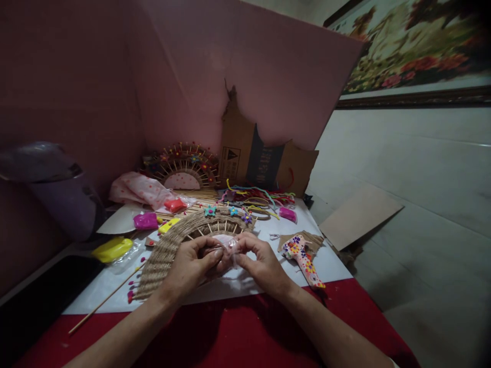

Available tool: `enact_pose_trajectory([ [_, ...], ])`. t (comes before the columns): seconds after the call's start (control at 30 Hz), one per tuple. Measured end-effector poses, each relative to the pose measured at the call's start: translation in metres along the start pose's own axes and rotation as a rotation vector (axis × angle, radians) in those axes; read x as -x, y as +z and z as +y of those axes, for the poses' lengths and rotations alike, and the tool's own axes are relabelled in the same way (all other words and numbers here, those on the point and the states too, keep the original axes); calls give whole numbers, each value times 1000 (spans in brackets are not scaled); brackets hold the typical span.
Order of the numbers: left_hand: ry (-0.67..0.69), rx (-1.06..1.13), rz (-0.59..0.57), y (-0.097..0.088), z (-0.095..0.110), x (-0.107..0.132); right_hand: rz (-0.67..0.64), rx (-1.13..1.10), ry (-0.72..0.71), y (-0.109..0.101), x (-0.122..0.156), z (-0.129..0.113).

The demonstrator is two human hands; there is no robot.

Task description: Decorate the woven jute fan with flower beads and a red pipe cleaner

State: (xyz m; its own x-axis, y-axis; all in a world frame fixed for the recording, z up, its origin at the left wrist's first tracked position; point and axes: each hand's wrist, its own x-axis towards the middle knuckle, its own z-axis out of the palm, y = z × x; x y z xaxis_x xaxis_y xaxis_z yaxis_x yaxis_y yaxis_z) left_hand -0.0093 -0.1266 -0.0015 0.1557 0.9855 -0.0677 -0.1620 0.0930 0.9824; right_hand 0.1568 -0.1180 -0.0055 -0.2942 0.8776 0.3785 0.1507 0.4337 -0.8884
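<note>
My left hand (197, 263) and my right hand (258, 259) meet over the near side of a woven fan (163, 255). Between them is a small clear plastic wrapper (232, 250), pinched from both sides by thumbs and fingers. Whatever is inside the wrapper is too small to make out. The fan, a half ring of tan cord on sticks, lies flat, with turquoise and purple clay flowers (210, 210) along its far edge and coloured beads at its left end. My hands hide part of its middle.
Clay packs, yellow (112, 250) and magenta (146, 221), lie at left near a thin stick (107, 296). A flower-patterned glue gun (304, 259) rests on cardboard at right. Behind are coloured cords (264, 193), a finished fan (182, 168) and torn cardboard (264, 153).
</note>
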Motion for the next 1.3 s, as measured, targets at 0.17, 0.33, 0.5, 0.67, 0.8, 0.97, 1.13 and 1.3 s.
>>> enact_pose_trajectory([
  [0.17, 28, 36, 2, 0, -2, 0, 64, -188, 66, -3, -3, 9],
  [0.33, 42, -12, 53, -3, 1, 1, -16, -44, 27, -6, -4, 5],
  [0.5, 102, -157, 54, -7, -3, 0, -30, 84, 25, -3, 0, -4],
  [0.67, 123, -180, 69, -5, -5, 1, 4, -3, -6, -2, -1, 1],
  [0.8, 98, -113, 54, -3, 0, 1, 24, -123, 9, -5, -4, 8],
  [0.97, -26, 53, 19, -4, 1, 0, -105, -222, 24, -8, -5, 7],
  [1.13, -108, 173, -85, -6, -1, 0, -173, -433, 134, -5, -3, 4],
  [1.3, -145, 151, -106, -5, -1, -1, -92, -475, 163, 3, -3, 5],
])
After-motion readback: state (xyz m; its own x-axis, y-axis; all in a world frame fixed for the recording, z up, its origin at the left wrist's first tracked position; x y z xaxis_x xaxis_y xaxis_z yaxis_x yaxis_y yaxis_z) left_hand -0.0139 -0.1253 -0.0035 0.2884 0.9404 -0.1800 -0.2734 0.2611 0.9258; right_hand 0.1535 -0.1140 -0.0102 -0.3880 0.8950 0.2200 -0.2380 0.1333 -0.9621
